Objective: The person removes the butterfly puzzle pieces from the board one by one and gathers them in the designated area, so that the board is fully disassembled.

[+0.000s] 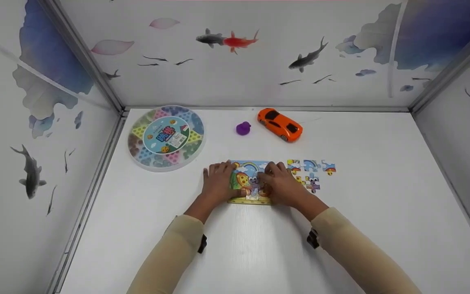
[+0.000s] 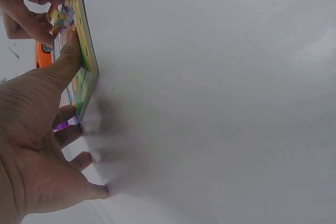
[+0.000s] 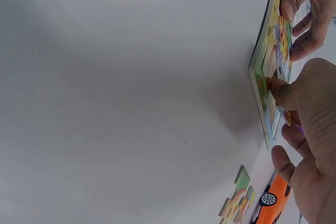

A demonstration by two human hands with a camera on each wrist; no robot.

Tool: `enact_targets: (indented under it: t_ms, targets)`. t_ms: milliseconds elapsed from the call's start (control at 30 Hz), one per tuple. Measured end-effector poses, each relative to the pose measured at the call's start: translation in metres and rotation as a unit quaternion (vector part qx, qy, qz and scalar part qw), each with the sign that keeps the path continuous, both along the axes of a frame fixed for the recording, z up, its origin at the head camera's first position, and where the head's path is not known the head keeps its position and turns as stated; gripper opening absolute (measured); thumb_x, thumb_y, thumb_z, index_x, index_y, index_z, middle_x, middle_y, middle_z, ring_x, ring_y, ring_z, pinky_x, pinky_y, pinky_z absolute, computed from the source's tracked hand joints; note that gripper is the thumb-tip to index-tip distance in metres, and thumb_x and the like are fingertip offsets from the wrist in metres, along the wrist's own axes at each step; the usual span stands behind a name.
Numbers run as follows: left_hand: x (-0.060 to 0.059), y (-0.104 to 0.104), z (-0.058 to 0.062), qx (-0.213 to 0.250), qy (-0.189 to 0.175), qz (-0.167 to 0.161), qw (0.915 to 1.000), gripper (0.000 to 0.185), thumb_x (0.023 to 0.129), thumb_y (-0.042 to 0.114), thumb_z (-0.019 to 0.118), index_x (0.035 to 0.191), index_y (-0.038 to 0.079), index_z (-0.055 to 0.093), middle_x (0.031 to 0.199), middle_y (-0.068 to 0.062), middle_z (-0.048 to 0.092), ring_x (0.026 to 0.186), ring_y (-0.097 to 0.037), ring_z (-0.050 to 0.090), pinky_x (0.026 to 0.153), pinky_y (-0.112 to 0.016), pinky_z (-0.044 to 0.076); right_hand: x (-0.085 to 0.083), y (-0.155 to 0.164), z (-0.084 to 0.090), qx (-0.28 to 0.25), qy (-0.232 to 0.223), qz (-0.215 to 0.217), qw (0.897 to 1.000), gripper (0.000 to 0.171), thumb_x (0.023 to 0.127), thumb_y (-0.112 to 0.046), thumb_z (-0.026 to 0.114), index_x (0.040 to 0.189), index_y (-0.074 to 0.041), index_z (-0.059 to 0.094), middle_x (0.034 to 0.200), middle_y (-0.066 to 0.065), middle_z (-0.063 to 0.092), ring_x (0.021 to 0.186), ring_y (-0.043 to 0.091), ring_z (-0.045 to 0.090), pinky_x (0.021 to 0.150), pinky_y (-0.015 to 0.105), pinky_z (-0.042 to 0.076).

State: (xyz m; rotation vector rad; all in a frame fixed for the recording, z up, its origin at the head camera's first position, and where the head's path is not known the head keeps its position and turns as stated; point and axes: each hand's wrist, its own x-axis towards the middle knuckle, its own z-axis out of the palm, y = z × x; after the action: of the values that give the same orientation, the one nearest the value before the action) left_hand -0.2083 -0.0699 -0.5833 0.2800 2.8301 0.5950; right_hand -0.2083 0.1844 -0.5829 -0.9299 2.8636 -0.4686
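A jigsaw puzzle board [image 1: 243,201] with a colourful cartoon picture and a rainbow lies flat on the white table between the hands. My left hand [image 1: 218,183] spreads over its left side, thumb pressing on the picture. In the left wrist view, the other left fingers [image 2: 68,135] extend along the board's edge and down to the table. My right hand [image 1: 284,187] pinches a puzzle piece [image 2: 62,17] between thumb and fingers, low over the right part of the board. The right fingers partly hide the piece.
Several loose puzzle pieces [image 1: 311,165] lie right of the board, near my right hand. Behind it are a small purple duck [image 1: 243,128] and an orange toy car [image 1: 280,124]. A round patterned box [image 1: 166,138] lies at the back left. Printed walls [image 1: 259,81] enclose the table [image 1: 235,253].
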Motion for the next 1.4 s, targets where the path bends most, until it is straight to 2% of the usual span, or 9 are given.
enact_targets:
  t_ms: [167,300,500,833,1033,1200,1400]
  targets:
    - [-0.001,0.0,-0.001,0.001,-0.001,-0.002,1.0,0.099,0.09,0.06,0.087,0.168,0.016,0.044,0.178,-0.012,0.04,0.162,-0.041,0.033,0.134,-0.074,0.019,0.0,0.007,0.0,-0.007,0.026,-0.009,1.0,0.05,0.103,-0.012,0.079,0.152,-0.017,0.068,0.138,0.011,0.064,0.124,0.033,0.055,0.108,0.053,0.056]
    - [-0.001,0.0,-0.001,0.003,0.001,-0.004,1.0,0.1,0.09,0.061,0.087,0.168,0.016,0.044,0.178,-0.012,0.039,0.162,-0.042,0.033,0.134,-0.075,0.019,0.001,0.015,-0.001,-0.019,0.036,-0.022,0.999,0.047,0.104,-0.02,0.079,0.15,-0.018,0.07,0.137,0.009,0.066,0.126,0.033,0.058,0.11,0.058,0.055]
    - [0.001,-0.001,-0.001,0.014,0.007,-0.004,0.9999,0.097,0.09,0.058,0.089,0.166,0.016,0.047,0.178,-0.013,0.04,0.161,-0.043,0.034,0.133,-0.075,0.02,0.003,0.029,0.001,-0.036,0.012,-0.04,0.998,0.047,0.104,-0.01,0.077,0.149,-0.018,0.069,0.139,0.012,0.065,0.13,0.036,0.058,0.114,0.06,0.053]
    - [0.002,-0.001,0.0,0.017,0.003,0.001,0.9998,0.098,0.09,0.058,0.089,0.167,0.015,0.046,0.177,-0.012,0.04,0.161,-0.041,0.033,0.135,-0.074,0.018,0.007,0.055,0.003,-0.04,-0.013,-0.069,0.997,0.042,0.102,-0.008,0.079,0.141,-0.024,0.072,0.14,0.01,0.064,0.13,0.035,0.055,0.115,0.061,0.052]
    - [0.001,0.0,-0.001,0.019,0.005,0.002,0.9998,0.097,0.09,0.057,0.089,0.167,0.015,0.046,0.177,-0.012,0.04,0.161,-0.041,0.034,0.135,-0.074,0.019,0.008,0.075,0.002,-0.046,-0.013,-0.067,0.997,0.041,0.102,-0.007,0.08,0.139,-0.021,0.072,0.14,0.01,0.062,0.134,0.036,0.057,0.116,0.062,0.053]
    - [0.001,0.0,-0.001,0.012,0.006,0.0,0.9999,0.098,0.09,0.058,0.089,0.167,0.015,0.046,0.178,-0.012,0.04,0.161,-0.041,0.034,0.134,-0.074,0.019,0.012,0.093,0.002,-0.045,-0.022,-0.084,0.995,0.039,0.104,-0.009,0.078,0.141,-0.02,0.072,0.141,0.011,0.062,0.131,0.035,0.056,0.113,0.058,0.056]
    - [0.001,0.0,0.0,0.014,0.005,0.0,0.9999,0.099,0.09,0.058,0.088,0.168,0.015,0.045,0.176,-0.013,0.042,0.161,-0.041,0.035,0.135,-0.074,0.019,0.017,0.117,0.0,-0.047,-0.01,-0.092,0.995,0.043,0.102,-0.001,0.077,0.142,-0.016,0.072,0.14,0.015,0.062,0.128,0.038,0.057,0.109,0.06,0.057]
